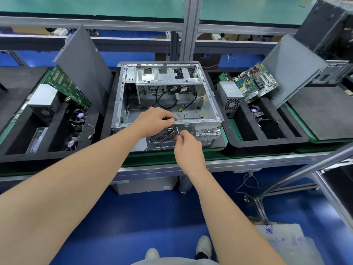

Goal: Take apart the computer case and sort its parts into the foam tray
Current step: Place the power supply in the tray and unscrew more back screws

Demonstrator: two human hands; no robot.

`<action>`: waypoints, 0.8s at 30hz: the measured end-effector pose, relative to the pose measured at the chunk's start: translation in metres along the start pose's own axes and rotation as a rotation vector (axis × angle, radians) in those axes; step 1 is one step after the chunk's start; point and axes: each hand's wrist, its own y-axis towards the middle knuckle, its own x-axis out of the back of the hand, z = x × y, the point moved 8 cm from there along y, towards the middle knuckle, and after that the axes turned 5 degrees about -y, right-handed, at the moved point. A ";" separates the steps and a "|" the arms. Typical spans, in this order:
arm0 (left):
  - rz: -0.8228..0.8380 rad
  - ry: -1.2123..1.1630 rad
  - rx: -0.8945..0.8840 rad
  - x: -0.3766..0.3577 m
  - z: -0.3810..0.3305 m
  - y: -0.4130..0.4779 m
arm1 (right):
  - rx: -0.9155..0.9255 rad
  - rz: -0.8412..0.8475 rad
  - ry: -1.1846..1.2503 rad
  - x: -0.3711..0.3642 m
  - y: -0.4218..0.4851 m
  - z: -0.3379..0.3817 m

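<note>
Bare grey sheet steel is what I am working on: the computer case (208,104) is lying open side up on the green-edged bench (152,159), straight in front of me, between two black foam trays. I am curling my left hand (152,121) over the case's near top rim, thumb and fingers pinching the folded metal lip to steady it. My right hand (188,148) is pinching a slim tool (177,131), which I take for a screwdriver. Its bright shaft is pointing up at the rear panel, just beside the round perforated fan grille (163,135); whether the tip is seated I cannot tell. I judge that I am loosening a rear-panel fastener late in the job, since the shell is holding little but a looping black cable (162,96) and the slotted drive cage (166,75). The next move is calling for a squarely seated tip and a case that is not sliding; a small screw could drop. The foam tray (267,146) on my right is soft, matte and cut into square-edged pockets. It is already carrying a boxy metal power supply (230,94), a green motherboard (256,85) propped aslant and a flat grey side panel (292,67) leaning at its far edge.
</note>
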 end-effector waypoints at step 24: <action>0.000 0.075 -0.085 0.004 -0.009 -0.006 | -0.461 0.792 1.931 -0.059 -0.029 0.009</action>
